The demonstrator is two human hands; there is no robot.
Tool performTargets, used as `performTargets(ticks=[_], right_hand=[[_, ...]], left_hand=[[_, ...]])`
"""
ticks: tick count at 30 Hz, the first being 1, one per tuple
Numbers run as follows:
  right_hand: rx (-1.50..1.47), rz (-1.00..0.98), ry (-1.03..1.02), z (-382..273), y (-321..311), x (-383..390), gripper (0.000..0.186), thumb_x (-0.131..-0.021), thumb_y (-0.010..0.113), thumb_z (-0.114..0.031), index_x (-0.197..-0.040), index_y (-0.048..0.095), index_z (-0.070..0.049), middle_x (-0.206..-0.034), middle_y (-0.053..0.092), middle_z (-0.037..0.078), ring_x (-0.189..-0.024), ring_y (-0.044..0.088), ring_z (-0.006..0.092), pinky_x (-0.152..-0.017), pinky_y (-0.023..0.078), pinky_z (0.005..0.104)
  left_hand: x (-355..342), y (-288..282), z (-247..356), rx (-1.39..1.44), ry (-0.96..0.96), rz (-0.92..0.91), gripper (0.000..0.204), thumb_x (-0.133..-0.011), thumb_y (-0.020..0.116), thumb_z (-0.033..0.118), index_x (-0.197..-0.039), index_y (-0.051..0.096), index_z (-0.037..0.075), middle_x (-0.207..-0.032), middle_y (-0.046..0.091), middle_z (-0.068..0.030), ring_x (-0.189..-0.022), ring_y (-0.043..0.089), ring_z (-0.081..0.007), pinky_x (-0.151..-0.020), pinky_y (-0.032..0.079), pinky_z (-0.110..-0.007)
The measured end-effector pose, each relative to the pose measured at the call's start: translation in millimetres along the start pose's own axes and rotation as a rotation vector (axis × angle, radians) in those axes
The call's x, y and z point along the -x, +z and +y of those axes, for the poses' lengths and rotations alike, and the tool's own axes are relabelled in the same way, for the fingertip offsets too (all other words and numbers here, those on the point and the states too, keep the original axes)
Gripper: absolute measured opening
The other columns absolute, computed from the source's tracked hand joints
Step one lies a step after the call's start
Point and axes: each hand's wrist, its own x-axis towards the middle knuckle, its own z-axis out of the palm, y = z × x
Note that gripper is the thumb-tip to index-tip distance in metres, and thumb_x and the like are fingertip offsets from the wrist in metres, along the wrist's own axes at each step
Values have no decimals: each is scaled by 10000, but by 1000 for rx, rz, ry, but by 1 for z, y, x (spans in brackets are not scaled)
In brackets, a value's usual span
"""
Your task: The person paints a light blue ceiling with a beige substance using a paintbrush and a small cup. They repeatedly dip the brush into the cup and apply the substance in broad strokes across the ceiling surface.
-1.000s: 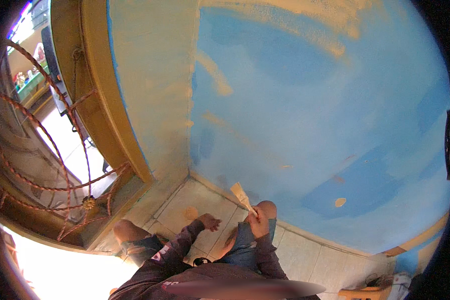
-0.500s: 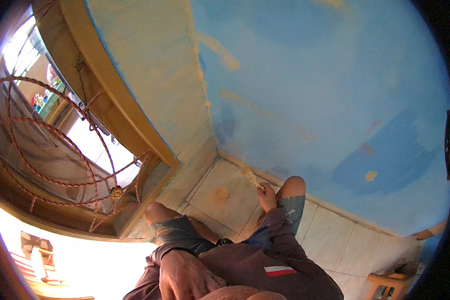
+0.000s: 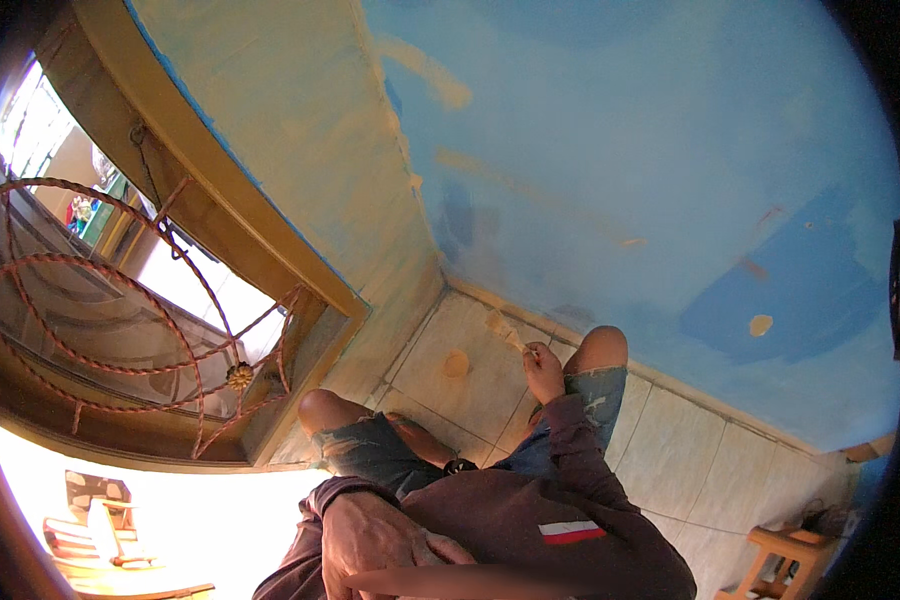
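Note:
My right hand (image 3: 543, 374) is closed round the pale handle of a paintbrush (image 3: 503, 329) above the tiled floor. The brush's yellowish-tan bristle end points away toward the corner where the two walls meet. Left of the brush is a round tan shape (image 3: 456, 364) on the floor; whether it is a container or a patch, I cannot make out. My left hand (image 3: 378, 538) is raised close to my chest at the bottom of the view, its back showing. Its fingertips are hidden, and nothing shows in it.
A blue wall (image 3: 590, 150) with darker and tan patches rises ahead and to the right. A yellowish wall strip (image 3: 310, 140) adjoins a brown window frame (image 3: 220, 190) with a twisted metal grille (image 3: 135, 290) at left. A wooden stool (image 3: 782, 560) stands at lower right.
The whole view has shifted a little. My right hand still grips the paintbrush, its bristle end still over the floor. My left hand remains near my chest.

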Motion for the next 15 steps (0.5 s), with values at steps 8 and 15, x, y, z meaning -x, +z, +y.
performTargets(ticks=[8, 15], right_hand=[[3, 32, 0, 4, 7, -2, 292, -1002, 602, -291, -1148, 643, -41, -926, 707, 206, -863, 705, 374, -752, 532, 447], [65, 15, -44, -10, -2, 3, 298, -1022, 605, -277, -1058, 708, 1, -850, 703, 90, -741, 645, 183, -707, 520, 360]], left_hand=[[0, -4, -1, -10, -2, -24, 285, -985, 675, 305, -1095, 696, 43, -1119, 621, -156, -1026, 629, -354, -871, 480, -455], [18, -28, -14, 30, -13, -73, 345, -965, 707, 323, -1127, 686, 19, -1110, 639, -160, -1037, 634, -363, -873, 485, -460]])
